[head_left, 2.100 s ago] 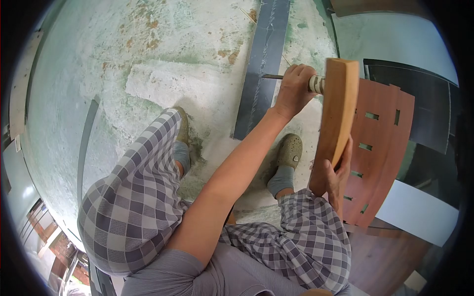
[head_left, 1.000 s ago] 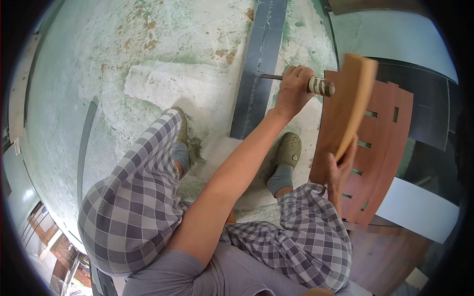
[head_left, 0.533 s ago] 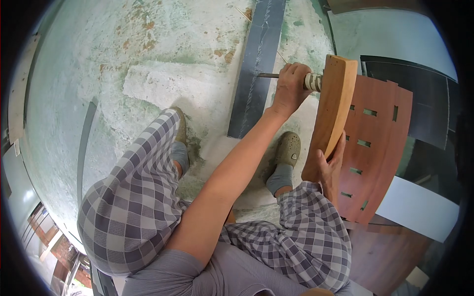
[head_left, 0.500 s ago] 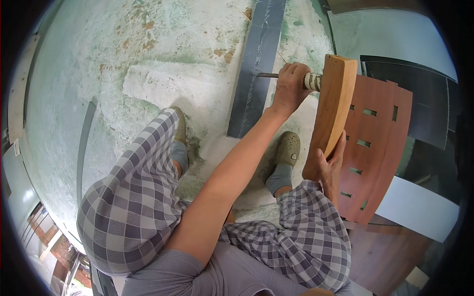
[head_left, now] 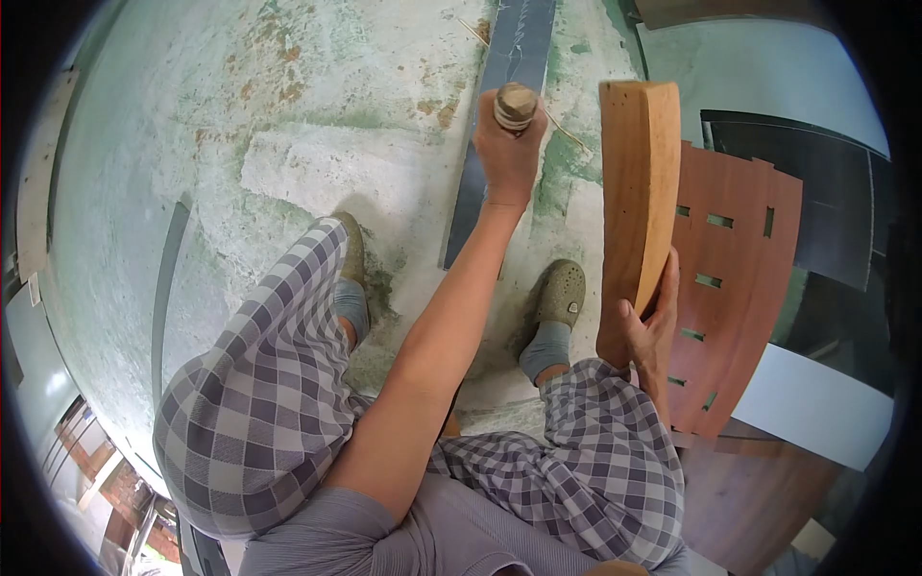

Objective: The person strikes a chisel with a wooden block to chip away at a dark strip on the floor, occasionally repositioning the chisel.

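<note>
Tool handle (head_left: 515, 108) is enclosed by tightly curled left-hand (head_left: 506, 158) fingers over the dark board (head_left: 465, 211); wooden block (head_left: 639, 211) is clasped between right-hand (head_left: 653, 336) thumb and fingers.

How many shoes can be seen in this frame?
2. The left shoe is partly covered by the checked trousers; the right shoe is between the left forearm and the wooden block in the right hand. Neither seems hidden entirely; no others show.

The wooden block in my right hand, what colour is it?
The wooden block is orange-brown, best seen in the head view, the only one here.
</note>
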A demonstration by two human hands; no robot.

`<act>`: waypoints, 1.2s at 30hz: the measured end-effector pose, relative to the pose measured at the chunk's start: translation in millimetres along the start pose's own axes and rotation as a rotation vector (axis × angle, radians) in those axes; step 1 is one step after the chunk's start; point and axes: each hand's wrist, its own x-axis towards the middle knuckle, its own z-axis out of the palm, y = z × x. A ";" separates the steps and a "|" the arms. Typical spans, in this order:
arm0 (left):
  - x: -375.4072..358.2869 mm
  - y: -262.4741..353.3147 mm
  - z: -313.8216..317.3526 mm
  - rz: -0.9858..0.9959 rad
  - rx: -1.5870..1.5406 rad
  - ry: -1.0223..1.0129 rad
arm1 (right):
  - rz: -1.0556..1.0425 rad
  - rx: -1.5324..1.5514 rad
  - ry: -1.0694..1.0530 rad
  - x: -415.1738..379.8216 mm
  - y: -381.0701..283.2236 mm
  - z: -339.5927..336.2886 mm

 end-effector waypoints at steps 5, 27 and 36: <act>-6.0 2.6 -12.0 -0.140 -0.128 0.029 | -0.381 -0.015 -0.072 0.5 -47.4 -2.8; -46.8 -44.3 -10.2 -0.130 -0.623 -0.038 | -0.199 -0.372 -0.245 18.9 -56.2 7.0; -48.1 -70.8 -22.1 0.408 0.453 -0.136 | -0.383 -0.318 -0.162 27.6 -44.1 18.7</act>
